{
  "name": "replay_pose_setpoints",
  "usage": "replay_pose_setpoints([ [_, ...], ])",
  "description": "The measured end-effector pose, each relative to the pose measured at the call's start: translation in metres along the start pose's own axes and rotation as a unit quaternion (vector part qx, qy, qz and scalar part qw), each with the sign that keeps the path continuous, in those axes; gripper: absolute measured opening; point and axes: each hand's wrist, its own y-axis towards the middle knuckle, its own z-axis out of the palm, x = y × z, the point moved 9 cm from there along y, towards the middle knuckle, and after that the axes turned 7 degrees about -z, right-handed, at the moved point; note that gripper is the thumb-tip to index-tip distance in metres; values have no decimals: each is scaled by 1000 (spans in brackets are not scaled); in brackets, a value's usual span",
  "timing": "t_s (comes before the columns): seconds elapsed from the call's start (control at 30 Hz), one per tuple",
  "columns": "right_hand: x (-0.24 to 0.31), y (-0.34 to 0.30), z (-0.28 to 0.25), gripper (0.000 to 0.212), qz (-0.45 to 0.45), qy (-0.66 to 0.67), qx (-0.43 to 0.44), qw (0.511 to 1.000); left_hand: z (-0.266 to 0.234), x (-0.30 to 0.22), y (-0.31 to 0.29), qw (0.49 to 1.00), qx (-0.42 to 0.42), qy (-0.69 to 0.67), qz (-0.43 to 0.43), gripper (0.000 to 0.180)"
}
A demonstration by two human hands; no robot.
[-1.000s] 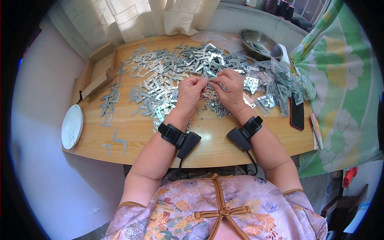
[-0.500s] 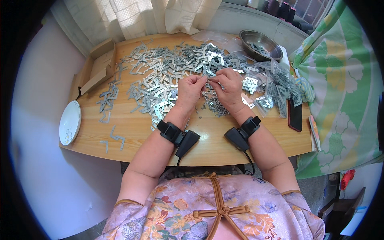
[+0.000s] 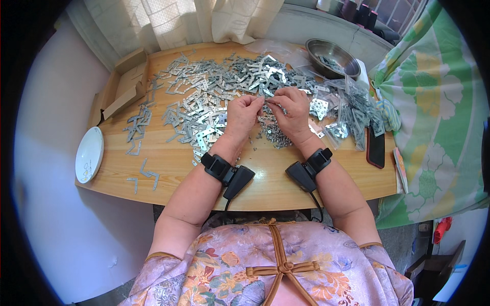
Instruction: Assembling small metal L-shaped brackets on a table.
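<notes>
Above the near middle of the table, my left hand point(image 3: 243, 116) and my right hand point(image 3: 291, 113) meet fingertip to fingertip. Both are closed in a pinch. Whatever lies between the fingers is too small and too covered to name. Under and between the hands is a scatter of small metal fasteners point(image 3: 274, 133), which look like nuts or screws. A wide heap of flat metal corner brackets point(image 3: 204, 99) spreads to the left and beyond my hands. Just right of my right hand lie shiny perforated metal plates point(image 3: 319, 108).
An open cardboard box point(image 3: 122, 84) and a white plate point(image 3: 89, 155) stand at the left edge. A few brackets point(image 3: 149, 174) lie apart near the front left. A metal bowl point(image 3: 333, 57) holds metal pieces at the back right, beside filled plastic bags point(image 3: 357, 109) and a phone point(image 3: 376, 148).
My hands stay in almost the same place, fingertips still together. The view has shifted very slightly; nothing else visibly differs.
</notes>
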Motion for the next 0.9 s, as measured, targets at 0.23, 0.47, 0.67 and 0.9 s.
replay_pose_setpoints([
  [0.23,-2,-1,1,14,9,-12,1,1000,1,-2,-1,1000,-2,0,1,20],
  [0.47,-21,-9,0,10,106,9,-20,994,-3,-1,0,1000,-17,8,6,21],
  [0.67,-61,-40,32,14,291,275,3,916,5,-5,-1,1000,25,-1,5,20],
  [0.9,-64,-49,42,12,355,294,42,887,7,2,1,997,68,-15,-30,27],
])
